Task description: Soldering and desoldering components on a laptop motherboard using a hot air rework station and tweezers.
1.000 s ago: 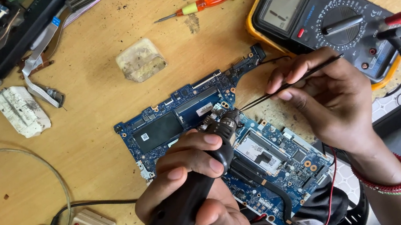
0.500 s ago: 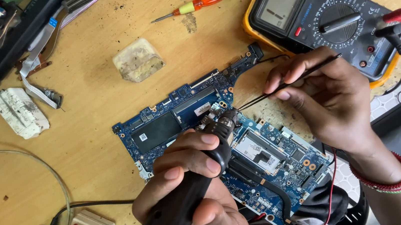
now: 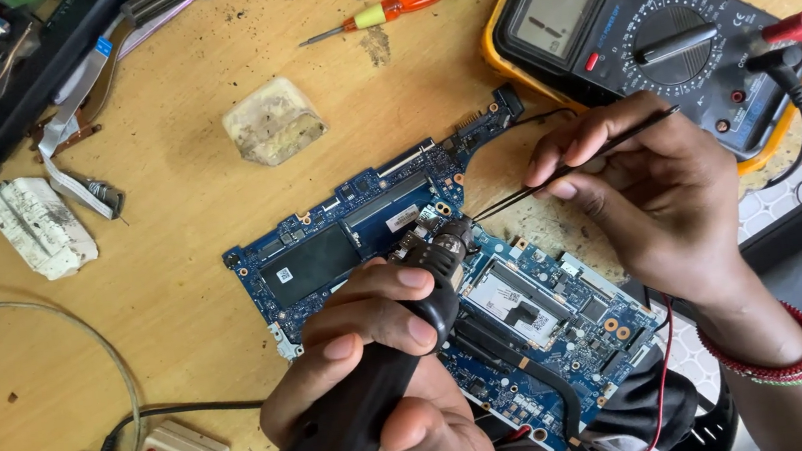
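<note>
A blue laptop circuit board (image 3: pixel 324 254) lies diagonally on the wooden bench. My left hand (image 3: pixel 376 359) grips a black hot-air nozzle tool (image 3: pixel 427 273), its metal tip pointing down at the board's middle. My right hand (image 3: pixel 649 197) pinches thin black tweezers (image 3: pixel 566 168), whose points reach the board right beside the nozzle tip. A red beaded bracelet sits on my right wrist.
A yellow-cased multimeter (image 3: pixel 641 37) with red and black leads lies at the upper right. An orange-handled screwdriver (image 3: pixel 396 4) and a dirty pale block (image 3: pixel 273 119) lie above the board. More boards, ribbon cables and a white pad sit at the left; chargers at the bottom left.
Both hands hold almost still; the nozzle tip and tweezers stay at the same spot on the board. The view has shifted only slightly.
</note>
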